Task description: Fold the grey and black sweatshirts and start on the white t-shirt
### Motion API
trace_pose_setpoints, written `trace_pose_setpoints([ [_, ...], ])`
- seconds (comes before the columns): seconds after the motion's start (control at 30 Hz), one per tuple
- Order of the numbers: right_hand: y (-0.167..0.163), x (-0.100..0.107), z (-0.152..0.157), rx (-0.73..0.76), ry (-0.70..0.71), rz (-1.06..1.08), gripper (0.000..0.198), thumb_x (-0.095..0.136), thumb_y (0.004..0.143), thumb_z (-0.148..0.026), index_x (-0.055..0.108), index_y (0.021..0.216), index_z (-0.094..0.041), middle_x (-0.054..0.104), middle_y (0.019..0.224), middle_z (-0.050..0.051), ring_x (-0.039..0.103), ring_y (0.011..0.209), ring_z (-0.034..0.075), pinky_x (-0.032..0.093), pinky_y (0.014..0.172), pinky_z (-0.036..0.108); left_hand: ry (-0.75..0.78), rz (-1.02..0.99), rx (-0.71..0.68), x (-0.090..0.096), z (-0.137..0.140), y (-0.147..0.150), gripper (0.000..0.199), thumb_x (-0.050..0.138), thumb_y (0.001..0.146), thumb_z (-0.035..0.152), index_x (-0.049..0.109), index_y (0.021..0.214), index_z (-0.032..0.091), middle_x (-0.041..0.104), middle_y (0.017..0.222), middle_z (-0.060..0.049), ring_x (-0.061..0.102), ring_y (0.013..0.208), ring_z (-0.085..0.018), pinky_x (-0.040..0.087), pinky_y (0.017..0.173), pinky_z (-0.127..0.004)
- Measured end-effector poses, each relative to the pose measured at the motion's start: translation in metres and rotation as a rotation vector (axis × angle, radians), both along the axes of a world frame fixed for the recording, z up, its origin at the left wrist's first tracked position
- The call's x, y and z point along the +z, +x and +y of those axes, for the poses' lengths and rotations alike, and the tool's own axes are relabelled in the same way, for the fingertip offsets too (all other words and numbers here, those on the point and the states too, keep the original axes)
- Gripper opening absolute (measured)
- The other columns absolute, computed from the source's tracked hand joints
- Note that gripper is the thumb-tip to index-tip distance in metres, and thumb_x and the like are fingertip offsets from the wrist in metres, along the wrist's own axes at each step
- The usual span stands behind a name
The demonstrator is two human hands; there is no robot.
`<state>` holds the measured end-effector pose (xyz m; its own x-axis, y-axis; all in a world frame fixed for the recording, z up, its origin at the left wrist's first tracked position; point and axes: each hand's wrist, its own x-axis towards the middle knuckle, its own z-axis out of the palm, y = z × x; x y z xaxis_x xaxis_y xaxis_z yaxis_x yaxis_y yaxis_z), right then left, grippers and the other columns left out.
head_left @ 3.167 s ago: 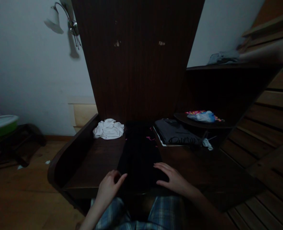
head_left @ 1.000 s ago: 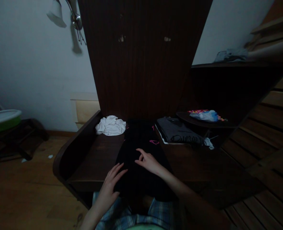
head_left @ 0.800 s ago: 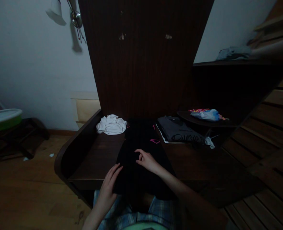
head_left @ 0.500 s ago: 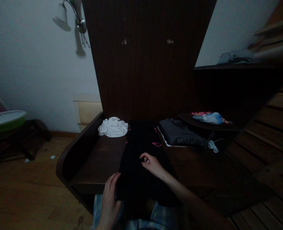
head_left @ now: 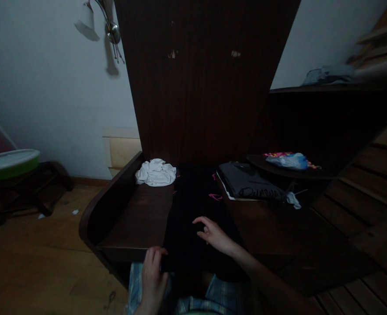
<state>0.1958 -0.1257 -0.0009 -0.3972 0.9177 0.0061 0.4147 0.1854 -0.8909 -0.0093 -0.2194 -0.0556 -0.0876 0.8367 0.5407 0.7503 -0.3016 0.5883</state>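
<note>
Green basin [head_left: 16, 170] on dark stool [head_left: 26, 187], contents hidden. Bluish plastic bag [head_left: 291, 161] on rounded shelf [head_left: 257, 162]. Black garment [head_left: 195, 212] lengthwise on desk [head_left: 141, 216], near end past the front edge; desk surface runs left of it to a raised side [head_left: 106, 210]. Left hand [head_left: 153, 269] at garment's near-left edge, grip can't be told; right hand [head_left: 215, 236] over its middle, thumb and fingers apart.

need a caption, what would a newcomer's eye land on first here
Likely the crumpled white cloth, pale against the dark wood at left. Then the pink-marked black cloth down the middle, the left hand at its near left edge, the right hand over it. The blue-and-white packet at right also stands out.
</note>
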Motion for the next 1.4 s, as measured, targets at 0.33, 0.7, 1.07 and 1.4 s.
trace_pose_setpoints([
  [0.33, 0.003, 0.004, -0.003, 0.01, 0.179, -0.129, 0.03, 0.054, 0.065, -0.007, 0.059, 0.092, -0.019, 0.053, 0.08, -0.001, 0.039, 0.047, 0.004, 0.032, 0.046, 0.018, -0.007, 0.077, -0.058, -0.004, -0.002, -0.004, 0.032, 0.038, 0.049, 0.001, 0.048, 0.071, 0.022, 0.052, 0.078, -0.003, 0.051, 0.077, -0.02, 0.042, 0.065, -0.029],
  [0.7, 0.012, 0.019, 0.01, -0.086, 0.221, -0.236, 0.024, 0.051, 0.075, -0.022, 0.057, 0.097, -0.017, 0.048, 0.054, -0.006, 0.046, 0.05, 0.009, 0.033, 0.05, 0.02, 0.073, 0.385, -0.204, 0.02, -0.003, -0.018, 0.014, 0.049, 0.079, 0.033, 0.056, 0.081, 0.022, 0.06, 0.082, -0.004, 0.056, 0.078, -0.019, 0.046, 0.071, -0.033],
  [1.07, -0.01, 0.04, 0.089, -0.032, 0.324, -0.095, 0.03, 0.049, 0.076, -0.019, 0.053, 0.106, -0.019, 0.061, 0.103, 0.005, 0.06, 0.078, 0.012, 0.046, 0.074, 0.028, -0.143, 0.529, -0.355, 0.048, 0.076, 0.036, 0.048, 0.038, 0.085, 0.039, 0.036, 0.127, 0.016, 0.038, 0.134, -0.012, 0.033, 0.124, -0.025, 0.034, 0.098, -0.044],
  [1.4, -0.011, 0.001, 0.074, 0.113, 0.642, -0.6, 0.032, 0.044, 0.082, -0.023, 0.055, 0.111, -0.015, 0.053, 0.12, 0.009, 0.043, 0.113, 0.02, 0.037, 0.094, 0.034, -0.237, 0.576, -0.378, 0.036, 0.06, 0.036, 0.061, 0.029, 0.083, 0.054, 0.029, 0.132, 0.018, 0.025, 0.141, -0.014, 0.019, 0.129, -0.026, 0.027, 0.1, -0.047],
])
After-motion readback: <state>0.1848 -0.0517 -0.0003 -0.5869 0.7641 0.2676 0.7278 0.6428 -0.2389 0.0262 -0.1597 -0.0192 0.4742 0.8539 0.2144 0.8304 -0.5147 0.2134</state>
